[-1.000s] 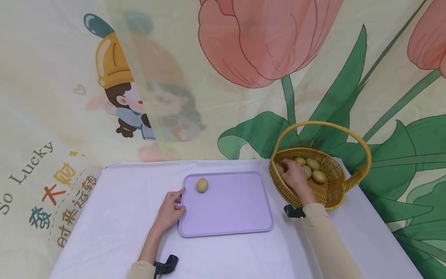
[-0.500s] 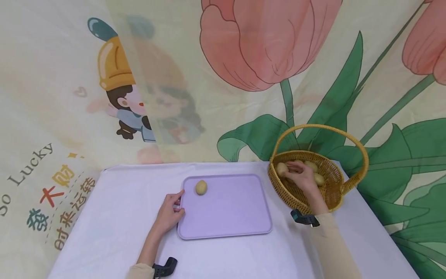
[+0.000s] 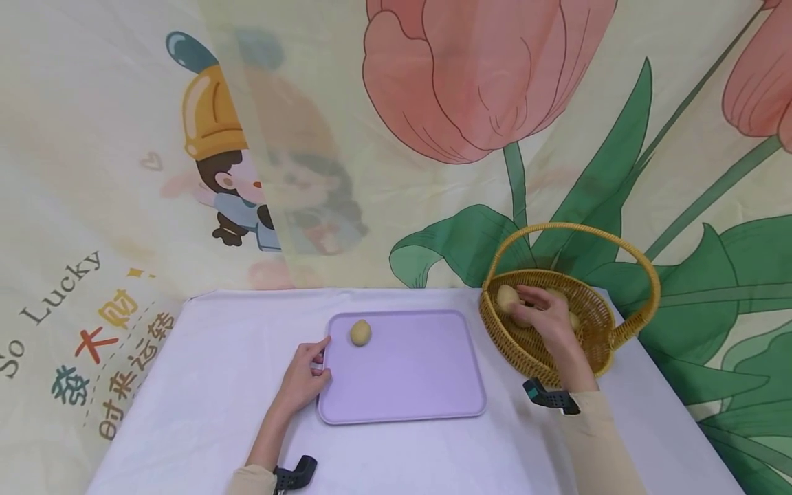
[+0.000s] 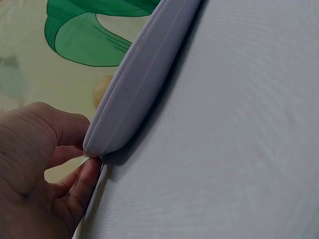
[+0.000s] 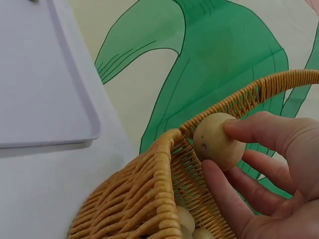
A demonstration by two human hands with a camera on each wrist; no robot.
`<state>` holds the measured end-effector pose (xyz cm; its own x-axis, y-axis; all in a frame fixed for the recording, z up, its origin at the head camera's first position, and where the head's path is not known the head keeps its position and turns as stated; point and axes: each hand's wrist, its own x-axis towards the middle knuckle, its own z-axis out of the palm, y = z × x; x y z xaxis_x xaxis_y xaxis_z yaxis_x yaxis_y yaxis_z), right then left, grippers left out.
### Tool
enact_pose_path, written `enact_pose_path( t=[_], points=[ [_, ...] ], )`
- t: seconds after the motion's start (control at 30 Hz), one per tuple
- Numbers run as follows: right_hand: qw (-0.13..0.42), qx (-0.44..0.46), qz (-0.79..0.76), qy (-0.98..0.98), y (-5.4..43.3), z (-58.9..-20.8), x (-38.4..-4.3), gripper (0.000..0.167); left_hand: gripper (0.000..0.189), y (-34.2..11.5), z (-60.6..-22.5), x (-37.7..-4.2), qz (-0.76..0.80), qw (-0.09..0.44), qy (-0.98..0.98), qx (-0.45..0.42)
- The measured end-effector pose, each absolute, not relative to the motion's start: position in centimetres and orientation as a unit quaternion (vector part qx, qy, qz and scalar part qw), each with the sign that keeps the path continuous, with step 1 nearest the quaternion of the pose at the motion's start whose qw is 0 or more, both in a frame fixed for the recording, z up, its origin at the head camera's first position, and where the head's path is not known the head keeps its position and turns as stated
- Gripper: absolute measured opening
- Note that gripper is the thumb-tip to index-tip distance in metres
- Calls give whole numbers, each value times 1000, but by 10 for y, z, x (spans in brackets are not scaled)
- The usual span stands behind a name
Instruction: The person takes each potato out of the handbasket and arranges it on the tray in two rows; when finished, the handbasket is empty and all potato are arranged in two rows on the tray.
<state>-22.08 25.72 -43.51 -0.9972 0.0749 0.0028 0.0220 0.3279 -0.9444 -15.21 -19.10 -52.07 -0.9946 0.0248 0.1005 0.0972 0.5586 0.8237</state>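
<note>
Right hand (image 3: 547,320) pinched potato (image 3: 507,299) in fingers above wicker basket (image 3: 512,348), likely for secure hold; left hand (image 3: 303,378) gripped edge of lilac tray (image 3: 408,378), apparently steadying it.

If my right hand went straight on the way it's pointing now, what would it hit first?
Probably the left rim of the wicker basket, just beyond the potato your right hand pinches. Its height over the rim is hard to judge, so it might clear it.

Place: staged recording set-up, wider room type indeterminate. Printed cloth backdrop (image 3: 334,82), tulips (image 3: 482,75), cartoon figure (image 3: 232,185); white-draped table (image 3: 396,457); wrist-worn camera (image 3: 551,397).
</note>
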Motion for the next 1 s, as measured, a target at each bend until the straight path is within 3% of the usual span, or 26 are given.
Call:
enact_pose_path(
  t=[0.53,1.0],
  points=[
    [11,-16,624,-782,227,-425,-204,55,61,-191,-519,-150,-463,38,-885,-34],
    [-12,-9,650,-760,166,-449,-207,48,61,-191,-522,-152,-461,45,-885,-38]
  ],
)
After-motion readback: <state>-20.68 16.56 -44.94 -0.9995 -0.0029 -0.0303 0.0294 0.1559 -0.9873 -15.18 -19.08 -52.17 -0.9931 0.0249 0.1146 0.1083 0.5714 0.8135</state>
